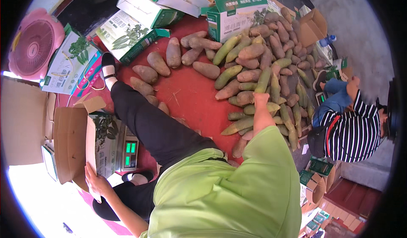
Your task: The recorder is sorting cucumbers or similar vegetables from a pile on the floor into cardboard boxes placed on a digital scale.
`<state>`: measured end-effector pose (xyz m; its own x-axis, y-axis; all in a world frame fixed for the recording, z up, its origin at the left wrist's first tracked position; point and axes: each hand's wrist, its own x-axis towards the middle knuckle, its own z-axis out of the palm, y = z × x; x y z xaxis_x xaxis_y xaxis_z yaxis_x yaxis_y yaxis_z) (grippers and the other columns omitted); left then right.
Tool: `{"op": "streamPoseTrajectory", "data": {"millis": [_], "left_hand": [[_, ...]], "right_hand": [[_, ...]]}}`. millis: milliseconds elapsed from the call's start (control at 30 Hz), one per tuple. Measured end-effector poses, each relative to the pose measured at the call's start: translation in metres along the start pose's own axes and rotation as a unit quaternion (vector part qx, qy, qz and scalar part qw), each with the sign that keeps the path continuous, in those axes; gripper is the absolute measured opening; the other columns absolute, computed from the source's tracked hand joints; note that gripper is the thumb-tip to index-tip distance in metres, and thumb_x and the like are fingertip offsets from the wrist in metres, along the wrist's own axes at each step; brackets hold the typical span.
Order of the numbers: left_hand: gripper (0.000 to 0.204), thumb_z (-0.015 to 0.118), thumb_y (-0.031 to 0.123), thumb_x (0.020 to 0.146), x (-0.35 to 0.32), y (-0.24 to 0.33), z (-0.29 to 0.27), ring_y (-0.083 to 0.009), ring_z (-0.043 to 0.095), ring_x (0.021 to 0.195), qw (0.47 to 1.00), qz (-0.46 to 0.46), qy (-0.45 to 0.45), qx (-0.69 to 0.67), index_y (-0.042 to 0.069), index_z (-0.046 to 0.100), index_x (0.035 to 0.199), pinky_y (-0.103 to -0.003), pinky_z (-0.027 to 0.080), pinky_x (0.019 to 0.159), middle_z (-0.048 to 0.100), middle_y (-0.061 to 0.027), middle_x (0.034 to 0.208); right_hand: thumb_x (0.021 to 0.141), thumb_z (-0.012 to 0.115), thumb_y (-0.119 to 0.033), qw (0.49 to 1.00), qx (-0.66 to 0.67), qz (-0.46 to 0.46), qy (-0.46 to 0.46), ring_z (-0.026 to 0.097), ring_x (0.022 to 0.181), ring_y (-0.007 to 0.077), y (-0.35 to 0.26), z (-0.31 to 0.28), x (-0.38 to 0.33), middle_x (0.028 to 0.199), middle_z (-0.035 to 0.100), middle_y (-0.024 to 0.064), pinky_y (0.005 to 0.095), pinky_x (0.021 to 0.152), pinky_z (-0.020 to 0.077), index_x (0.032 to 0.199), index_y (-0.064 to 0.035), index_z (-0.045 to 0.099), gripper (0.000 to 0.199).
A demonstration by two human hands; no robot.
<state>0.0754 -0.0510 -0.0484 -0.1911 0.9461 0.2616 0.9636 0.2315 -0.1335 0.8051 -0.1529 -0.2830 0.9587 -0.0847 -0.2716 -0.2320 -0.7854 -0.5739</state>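
Note:
My left hand (pixel 96 181) grips the lower edge of an open brown cardboard box (pixel 70 140) with green printed sides, which rests on a small scale (pixel 129 153) with green lit digits. My right hand (pixel 261 98) reaches forward into a big pile of brown and green tapered shoots (pixel 271 55) on a red mat (pixel 190 98). Its fingers curl down around one green-brown shoot (pixel 248 98) at the pile's near edge. My green sleeve (pixel 271 153) covers the arm, and my black-trousered leg (pixel 148 123) stretches across the mat.
Several loose brown shoots (pixel 159 63) lie apart at the left of the mat. Green-and-white printed cartons (pixel 131 34) lie at the back. A pink fan (pixel 32 47) stands far left. Another person in a striped shirt (pixel 352 132) crouches at the right by more boxes.

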Motion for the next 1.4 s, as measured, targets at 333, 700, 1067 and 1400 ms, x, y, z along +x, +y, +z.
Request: {"op": "streamPoseTrajectory", "data": {"millis": [333, 700, 1067, 1400], "left_hand": [[0.06, 0.049, -0.004, 0.078, -0.007, 0.01, -0.009, -0.0295, 0.053, 0.116, 1.0, -0.011, -0.004, -0.007, 0.021, 0.052, 0.132, -0.04, 0.047, 0.091, 0.053, -0.0057, 0.133], [0.051, 0.052, -0.002, 0.079, -0.001, 0.015, -0.02, -0.0287, 0.052, 0.117, 0.999, -0.002, 0.017, -0.048, 0.015, 0.054, 0.128, -0.04, 0.044, 0.095, 0.056, -0.0079, 0.127], [0.055, 0.054, -0.002, 0.078, -0.005, 0.01, -0.017, -0.0275, 0.053, 0.117, 0.999, -0.019, 0.003, -0.047, 0.018, 0.054, 0.129, -0.04, 0.044, 0.096, 0.056, -0.0071, 0.128], [0.06, 0.053, -0.001, 0.076, -0.003, 0.008, -0.008, -0.0278, 0.056, 0.112, 1.0, -0.003, 0.003, -0.025, 0.022, 0.053, 0.131, -0.039, 0.046, 0.092, 0.056, -0.0024, 0.13]], "right_hand": [[0.078, 0.076, -0.027, 0.853, 0.36, 0.219, -0.307, 0.058, 0.083, 0.0216, 0.006, 0.011, -0.009, 0.095, 0.062, 0.0037, 0.0355, 0.072, 0.0493, 0.104, -0.0148, 0.06, 0.033], [0.084, 0.066, -0.015, 0.772, 0.199, -0.109, -0.594, 0.061, 0.078, 0.0124, -0.154, -0.007, -0.21, 0.096, 0.065, 0.005, 0.023, 0.061, 0.0468, 0.12, -0.0001, 0.056, 0.04], [0.079, 0.066, -0.011, 0.475, 0.115, -0.413, -0.768, 0.06, 0.1, 0.0162, -0.321, -0.012, -0.497, 0.112, 0.064, 0.0111, 0.0293, 0.09, 0.0465, 0.121, 0.0039, 0.058, 0.045], [0.077, 0.063, -0.018, 0.497, 0.144, -0.585, -0.624, 0.067, 0.093, 0.0237, -0.265, 0.041, -0.601, 0.097, 0.069, 0.0158, 0.034, 0.081, 0.0515, 0.105, -0.0033, 0.067, 0.031]]}}
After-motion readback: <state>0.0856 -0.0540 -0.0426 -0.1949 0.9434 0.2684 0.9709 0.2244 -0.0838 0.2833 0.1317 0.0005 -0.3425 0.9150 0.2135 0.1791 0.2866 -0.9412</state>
